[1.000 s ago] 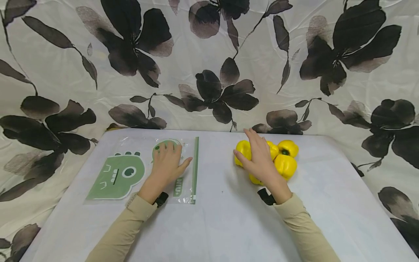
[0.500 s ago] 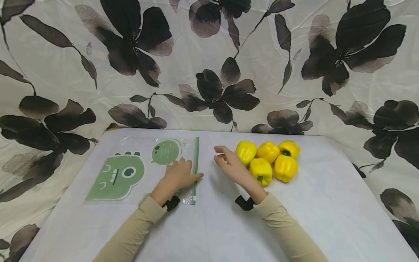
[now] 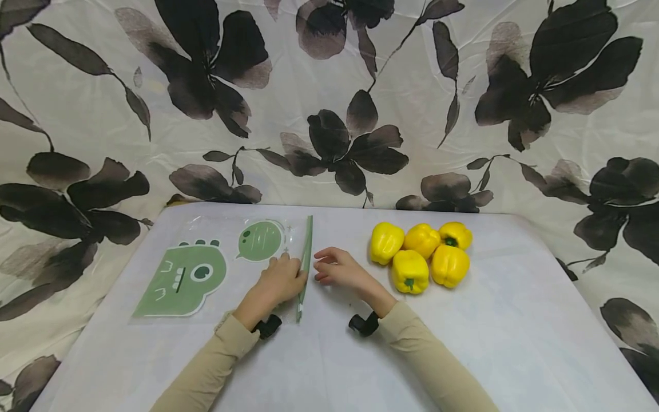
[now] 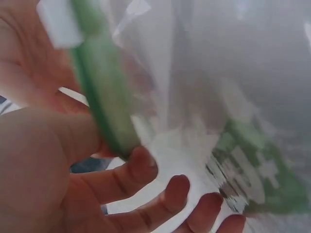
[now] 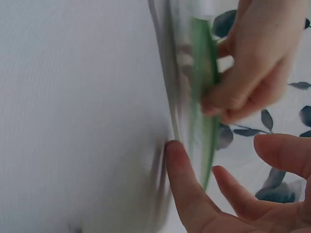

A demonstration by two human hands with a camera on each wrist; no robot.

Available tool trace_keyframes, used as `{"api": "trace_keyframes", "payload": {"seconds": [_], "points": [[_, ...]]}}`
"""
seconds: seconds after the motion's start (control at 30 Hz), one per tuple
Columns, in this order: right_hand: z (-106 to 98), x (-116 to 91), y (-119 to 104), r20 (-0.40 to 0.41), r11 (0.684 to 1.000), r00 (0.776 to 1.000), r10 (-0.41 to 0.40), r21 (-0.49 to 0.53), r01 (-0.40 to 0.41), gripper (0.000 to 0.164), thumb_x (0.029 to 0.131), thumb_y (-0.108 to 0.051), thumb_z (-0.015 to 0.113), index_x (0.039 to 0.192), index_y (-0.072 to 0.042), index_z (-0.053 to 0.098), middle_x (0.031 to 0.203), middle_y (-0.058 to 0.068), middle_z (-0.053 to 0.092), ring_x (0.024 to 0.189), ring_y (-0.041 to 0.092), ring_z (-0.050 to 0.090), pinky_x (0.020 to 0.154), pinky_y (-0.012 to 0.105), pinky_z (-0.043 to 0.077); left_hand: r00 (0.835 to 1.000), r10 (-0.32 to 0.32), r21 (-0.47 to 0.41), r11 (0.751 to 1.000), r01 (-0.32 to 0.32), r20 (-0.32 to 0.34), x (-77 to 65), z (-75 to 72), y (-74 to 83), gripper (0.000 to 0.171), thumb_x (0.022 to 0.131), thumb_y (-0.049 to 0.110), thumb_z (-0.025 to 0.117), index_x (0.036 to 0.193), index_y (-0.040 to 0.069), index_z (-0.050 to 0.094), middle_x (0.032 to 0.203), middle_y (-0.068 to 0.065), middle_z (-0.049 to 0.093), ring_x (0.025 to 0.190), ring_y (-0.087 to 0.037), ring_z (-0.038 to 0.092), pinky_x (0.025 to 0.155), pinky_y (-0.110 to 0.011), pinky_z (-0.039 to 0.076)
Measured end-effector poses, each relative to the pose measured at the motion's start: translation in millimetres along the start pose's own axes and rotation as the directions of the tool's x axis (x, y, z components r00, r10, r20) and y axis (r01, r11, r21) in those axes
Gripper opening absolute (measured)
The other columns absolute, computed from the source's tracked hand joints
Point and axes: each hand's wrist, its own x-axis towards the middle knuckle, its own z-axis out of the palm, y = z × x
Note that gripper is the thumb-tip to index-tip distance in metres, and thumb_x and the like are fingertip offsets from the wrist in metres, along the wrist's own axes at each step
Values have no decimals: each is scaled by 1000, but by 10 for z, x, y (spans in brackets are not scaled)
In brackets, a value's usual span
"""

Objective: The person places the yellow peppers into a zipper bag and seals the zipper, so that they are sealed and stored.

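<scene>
At the near edge I have two beige sleeves [image 3: 206,369] reaching in over the white table [image 3: 324,366], each ending by a black wrist mount [image 3: 268,327].

Beyond them, the left hand [image 3: 278,283] has its grip on the clear zip bag [image 3: 234,274], thumb and fingers pinching the green strip [image 3: 308,243] along the bag's right side. The right hand [image 3: 342,272] waits just right of that strip, grip loosely curved with nothing held; I cannot tell whether a fingertip brushes the plastic.

The bag lies flat on the left half of the table, its zip side facing right and lifted a little. The strip's long axis runs near to far, near end canted slightly left, with a white slider [image 4: 60,22] at that near end.

On the plastic I see a green dinosaur print [image 3: 190,280], spikes on its far edge, eye right of its teeth. My left wrist view shows a green label [image 4: 277,191] where I read a pale "U" and "+"; the rest is blurred.

Farther back lies a green speech-bubble print [image 3: 261,240]. To the right, five yellow peppers [image 3: 410,272] sit clustered, the nearest pointing its green stem near. Behind everything hangs a pale cloth [image 3: 412,80] with dark flowers.
</scene>
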Motion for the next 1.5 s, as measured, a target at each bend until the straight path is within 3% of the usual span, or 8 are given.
{"api": "trace_keyframes", "payload": {"seconds": [0.17, 0.33, 0.4, 0.57, 0.7, 0.8, 1.23, 1.5], "points": [[108, 78, 5, 10, 998, 1000, 8, 66, -8, 35, 101, -7, 51, 129, 12, 51, 118, 26, 60, 98, 39, 67, 84, 40, 56, 999, 25, -32, 999, -26, -36, -12, -16, -12, 20, 95, 15, 50, 76, 8, 53, 83, -11, 47, 77, -30, 47, 57, -39, 42], [188, 156, 24, -29, 991, 998, 50, 122, -46, 32, 96, -2, 53, 125, 14, 55, 106, 20, 65, 80, 24, 68, 77, 36, 58, 997, 27, -46, 999, -30, -75, -13, -5, -17, 15, 92, 14, 51, 78, 7, 51, 83, -10, 48, 72, -28, 48, 55, -38, 41], [199, 180, 33, -39, 990, 997, 66, 130, -60, 32, 94, 3, 54, 123, 14, 57, 101, 18, 65, 75, 19, 67, 75, 34, 58, 995, 23, -49, 998, -28, -99, -18, 4, -22, 9, 90, 13, 52, 88, 5, 49, 86, -12, 50, 72, -29, 50, 55, -40, 43], [207, 226, 50, -51, 990, 995, 83, 119, -76, 33, 88, 11, 56, 121, 13, 59, 92, 14, 62, 66, 17, 66, 71, 32, 58, 991, 26, -42, 999, -31, -128, -68, 31, -59, 33, 88, 10, 54, 119, 7, 45, 96, -15, 55, 79, -32, 55, 55, -43, 45], [212, 242, 57, -57, 993, 996, 73, 98, -67, 34, 85, 14, 58, 119, 13, 60, 95, 17, 62, 65, 16, 65, 70, 32, 58, 996, 52, 20, 999, -50, -77, -128, 56, -101, 9, 88, 16, 56, 94, 11, 53, 84, -8, 48, 76, -29, 48, 52, -39, 41], [214, 246, 64, -63, 995, 996, 61, 82, -56, 35, 84, 15, 59, 119, 13, 61, 98, 19, 61, 65, 16, 64, 70, 32, 58, 996, 69, 53, 996, -66, -54, -160, 73, -120, 19, 86, 23, 63, 77, 13, 49, 80, -6, 45, 74, -27, 45, 52, -38, 39], [234, 260, 106, -94, 999, 995, 26, 43, -22, 35, 84, 14, 61, 118, 10, 63, 103, 22, 62, 65, 16, 63, 69, 32, 58, 989, 30, -69, 997, -41, -148, -149, 71, -132, 32, 74, 21, 77, 69, 9, 47, 65, -4, 47, 56, -20, 47, 48, -32, 36], [213, 189, 81, -125, 988, 992, -36, -151, 17, 37, 82, 7, 68, 120, 6, 64, 106, 17, 66, 68, 15, 67, 64, 26, 55, 989, 16, -122, 992, -34, -145, -142, 76, -101, 35, 73, 15, 80, 72, 7, 46, 66, -6, 48, 54, -20, 49, 47, -29, 37]]}}
